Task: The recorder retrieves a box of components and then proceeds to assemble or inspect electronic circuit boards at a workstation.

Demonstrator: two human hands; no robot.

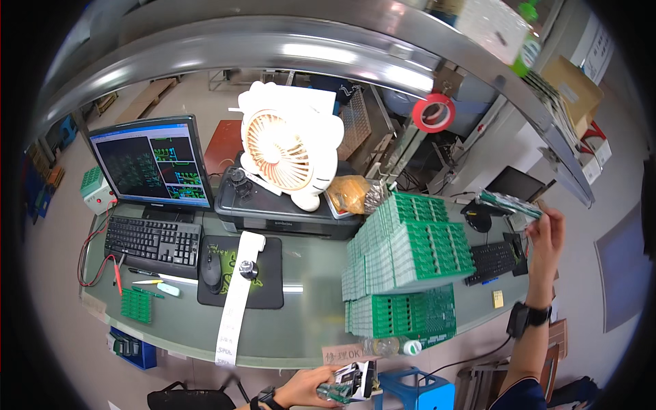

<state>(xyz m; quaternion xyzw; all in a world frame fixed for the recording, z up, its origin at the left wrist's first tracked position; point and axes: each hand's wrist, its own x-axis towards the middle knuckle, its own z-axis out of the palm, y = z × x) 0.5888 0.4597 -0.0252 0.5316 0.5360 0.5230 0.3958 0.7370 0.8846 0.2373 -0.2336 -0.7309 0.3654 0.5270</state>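
- At the far left we are seeing a black flat-screen monitor (152,164) standing behind a black full-size keyboard (152,246) on the glossy grey-green surface (311,273).
- Near its front edge, a small green rectangular circuit panel (136,305) is lying by itself.
- Next, a black computer mouse (212,275) is resting on a black mouse pad with a green pattern (270,295), and a long white paper strip (232,318) is running across the pad and over the front edge.
- Behind these, a white fan with a round grille (280,147) is standing on a black printer (287,224).
- At the lower middle, just off the front edge, our left hand (306,387) is closing its fingers around a black-and-white item (357,380) and small green board pieces (333,392); we cannot tell exactly what the item is.
- Right of the middle, tall stacks of green circuit boards (437,253) are standing close together, with a clear plastic bottle with a white cap (386,346) lying in front.
- Beyond them, a second black keyboard (493,262) is lying.
- At the far right, our right hand (547,232) is pinching the end of a long, narrow green circuit board (509,204), which we are holding raised above that keyboard.
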